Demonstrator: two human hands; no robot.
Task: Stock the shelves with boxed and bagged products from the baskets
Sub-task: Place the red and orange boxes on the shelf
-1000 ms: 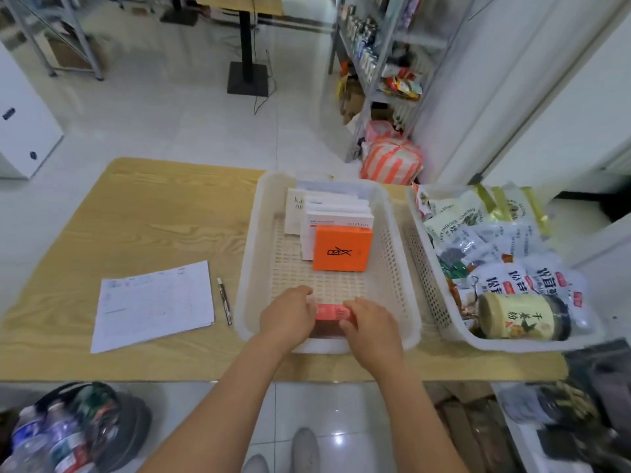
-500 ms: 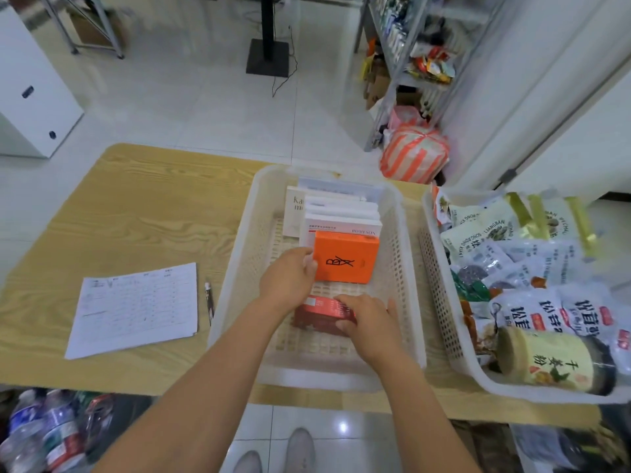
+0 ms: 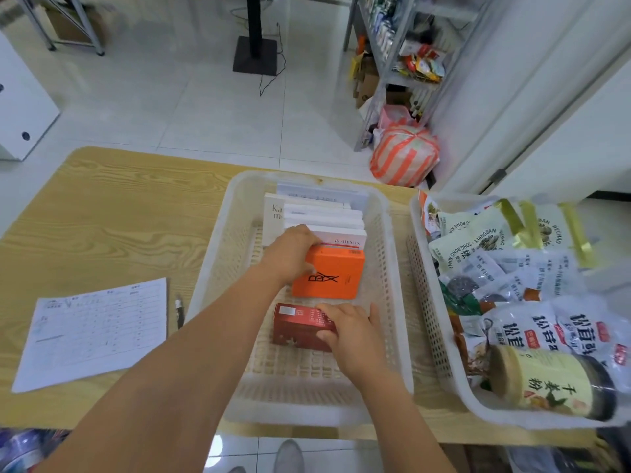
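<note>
A white plastic basket (image 3: 218,268) on the wooden table holds a row of upright white boxes (image 3: 324,216) with an orange box (image 3: 334,276) in front. My left hand (image 3: 290,254) grips the orange box at its top left corner. A dark red box (image 3: 297,324) lies flat on the basket floor, and my right hand (image 3: 351,331) holds its right end. A second white basket (image 3: 440,363) to the right is piled with bagged products (image 3: 505,264) and a yellow-labelled jar (image 3: 549,382).
A printed sheet (image 3: 95,331) and a pen (image 3: 180,310) lie on the table (image 3: 102,216) to the left. A metal shelf rack (image 3: 392,46) with goods stands far right, a striped orange bag (image 3: 404,155) at its foot. Bottles (image 3: 20,448) sit below left.
Both hands moved away from the basket's near wall toward its middle. The left hand let go of the red box and took hold of the orange box; the right hand kept the red box.
</note>
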